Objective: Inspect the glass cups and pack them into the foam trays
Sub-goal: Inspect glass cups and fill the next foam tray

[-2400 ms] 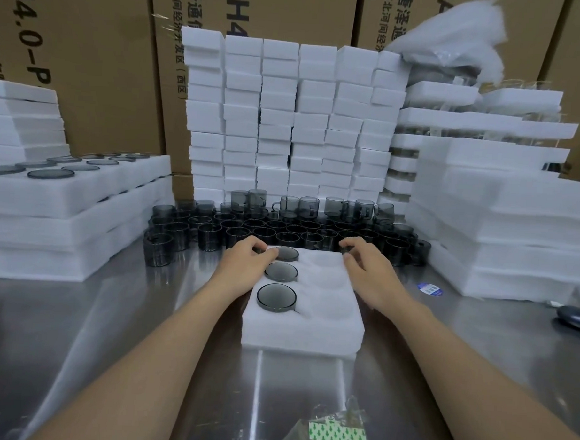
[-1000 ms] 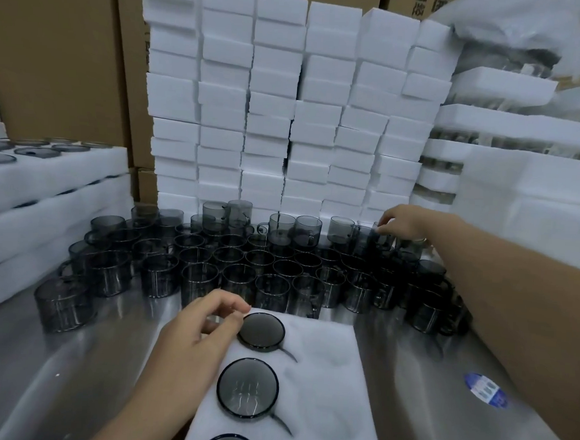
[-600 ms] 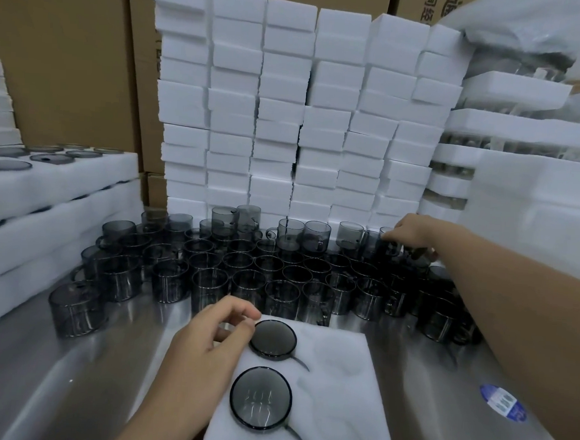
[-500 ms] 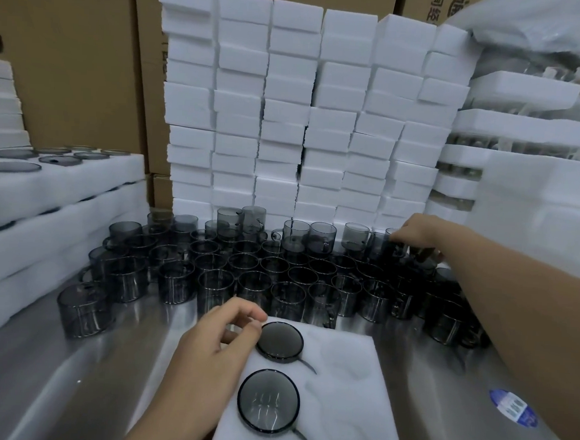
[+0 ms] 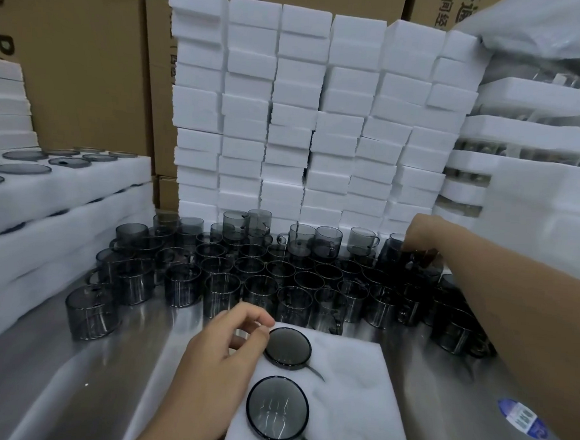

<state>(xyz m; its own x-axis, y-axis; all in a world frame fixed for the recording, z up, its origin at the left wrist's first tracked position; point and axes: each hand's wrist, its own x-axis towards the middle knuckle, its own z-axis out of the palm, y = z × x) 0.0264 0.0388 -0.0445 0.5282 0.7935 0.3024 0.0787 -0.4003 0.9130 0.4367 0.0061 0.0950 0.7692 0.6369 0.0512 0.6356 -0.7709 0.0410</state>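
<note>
Several smoky grey glass cups point(image 5: 262, 286) with handles stand packed together on the steel table. Nearer me lies a white foam tray point(image 5: 351, 388) with two cups seated bottom-up in its left column, a far one point(image 5: 288, 349) and a near one point(image 5: 277, 408). My left hand point(image 5: 223, 345) rests on the tray's far left corner with its fingers loosely curled, the fingertips beside the far cup's rim. My right hand point(image 5: 421, 230) reaches to the back right of the cluster and pinches the rim of a dark cup point(image 5: 413, 258) there.
A wall of white foam blocks point(image 5: 303, 120) rises behind the cups, in front of cardboard boxes point(image 5: 89, 61). Filled foam trays point(image 5: 67, 190) are stacked at the left, more foam trays point(image 5: 532, 197) at the right. One cup point(image 5: 91, 316) stands apart at the left. A blue sticker point(image 5: 521, 418) lies on the table.
My right hand left the tray and reached to the back right cups, where it has stayed. The view moved in closer. My left hand stayed on the tray's corner.
</note>
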